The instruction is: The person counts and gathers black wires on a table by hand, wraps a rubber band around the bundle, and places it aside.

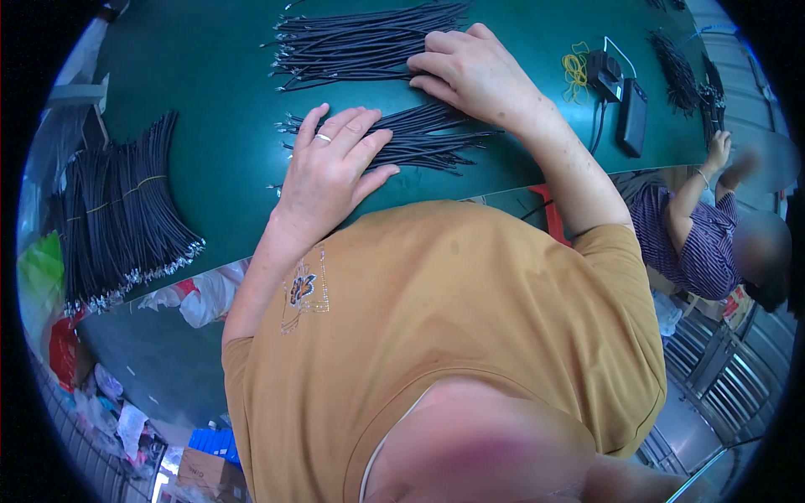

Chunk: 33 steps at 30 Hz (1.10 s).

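cables (352, 50), black and silver-tipped, lie bunched beneath both hands (331, 163) (474, 75) (left spread, right curled, its grip unclear).

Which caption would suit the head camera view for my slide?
On a green table, the left hand lies over one pile of black cables, the right hand at another pile.

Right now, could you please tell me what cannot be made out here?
Head view:
Part of the lower cables: covered by the left hand.
Part of the upper cables: behind the right hand.
Metal tips of the left bundle: too small for detail.
Co-worker's hand: too small to show its grip.
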Motion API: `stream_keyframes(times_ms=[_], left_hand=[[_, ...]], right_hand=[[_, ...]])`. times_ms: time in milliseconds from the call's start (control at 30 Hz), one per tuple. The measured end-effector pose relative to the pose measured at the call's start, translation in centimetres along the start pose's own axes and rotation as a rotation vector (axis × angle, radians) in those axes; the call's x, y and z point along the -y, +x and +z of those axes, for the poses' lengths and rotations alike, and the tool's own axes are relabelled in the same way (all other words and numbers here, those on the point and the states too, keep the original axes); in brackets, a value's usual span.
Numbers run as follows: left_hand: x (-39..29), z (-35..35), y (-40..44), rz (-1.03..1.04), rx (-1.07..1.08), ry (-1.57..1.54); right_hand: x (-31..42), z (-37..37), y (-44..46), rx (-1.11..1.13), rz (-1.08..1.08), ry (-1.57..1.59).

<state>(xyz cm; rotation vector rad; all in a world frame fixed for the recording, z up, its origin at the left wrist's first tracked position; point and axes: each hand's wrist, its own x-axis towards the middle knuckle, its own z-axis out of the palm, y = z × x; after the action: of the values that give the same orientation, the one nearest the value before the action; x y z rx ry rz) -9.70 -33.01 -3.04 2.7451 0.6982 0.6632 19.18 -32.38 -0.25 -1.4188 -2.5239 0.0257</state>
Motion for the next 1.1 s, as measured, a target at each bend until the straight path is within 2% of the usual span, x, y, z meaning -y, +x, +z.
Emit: stream_keyframes(times_ms=[200, 300, 500, 700, 767, 867, 1100], left_hand=[[0.1, 0.1, 0.0, 0.011, -0.006, -0.027], [0.0, 0.0, 0.0, 0.015, -0.011, -0.024], [0.0, 0.1, 0.0, 0.012, -0.010, -0.018], [0.0, 0.0, 0.1, 0.011, -0.008, -0.020], [0.0, 0.0, 0.1, 0.022, -0.011, -0.032], [0.0, 0.0, 0.2, 0.026, -0.014, -0.029], [0.0, -0.1, 0.1, 0.020, -0.010, -0.032]], right_hand=[[-0.3, 0.4, 0.4, 0.032, 0.001, -0.080], [-0.3, 0.4, 0.3, 0.032, -0.076, -0.042], [0.7, -0.6, -0.3, -0.050, -0.121, -0.082], [0.7, -0.9, -0.6, 0.014, -0.082, -0.137], [0.4, -1.8, -0.9, 0.170, -0.085, -0.129], [-0.3, -2.6, -0.9, 0.216, -0.084, -0.097], [0.2, -1.4, -0.3, 0.083, -0.007, -0.117]])
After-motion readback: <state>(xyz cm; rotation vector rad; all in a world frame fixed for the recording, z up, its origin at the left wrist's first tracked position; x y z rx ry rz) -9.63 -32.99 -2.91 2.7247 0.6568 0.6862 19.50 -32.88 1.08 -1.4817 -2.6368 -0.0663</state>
